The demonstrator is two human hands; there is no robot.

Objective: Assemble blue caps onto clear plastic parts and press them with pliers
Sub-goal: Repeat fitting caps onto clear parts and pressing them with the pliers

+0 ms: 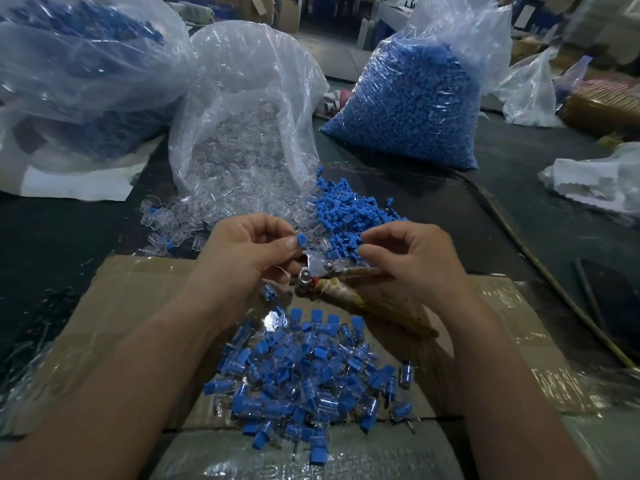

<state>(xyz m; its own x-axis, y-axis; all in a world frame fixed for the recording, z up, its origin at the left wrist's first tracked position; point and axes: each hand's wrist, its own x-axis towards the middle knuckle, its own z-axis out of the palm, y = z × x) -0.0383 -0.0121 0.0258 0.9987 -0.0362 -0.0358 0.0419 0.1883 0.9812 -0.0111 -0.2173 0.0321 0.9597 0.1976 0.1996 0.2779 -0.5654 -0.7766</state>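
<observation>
Head view: left hand [249,251] pinches one blue cap [301,240], fingers curled, above pliers [322,270]; right hand [412,258] fingers curled beside loose cap pile [349,209], whether holding anything cannot tell. Finished pile [304,386] on cardboard [138,306]. Risk: cap seated crooked would jam or split under pliers.

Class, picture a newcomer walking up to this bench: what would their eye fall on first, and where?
Probably the tall clear bag packed with blue caps at the back right, and the heap of assembled blue-and-clear parts on the cardboard sheet in front. Between them, the left hand pinches a small blue cap while the right hand holds worn metal pliers.
</observation>
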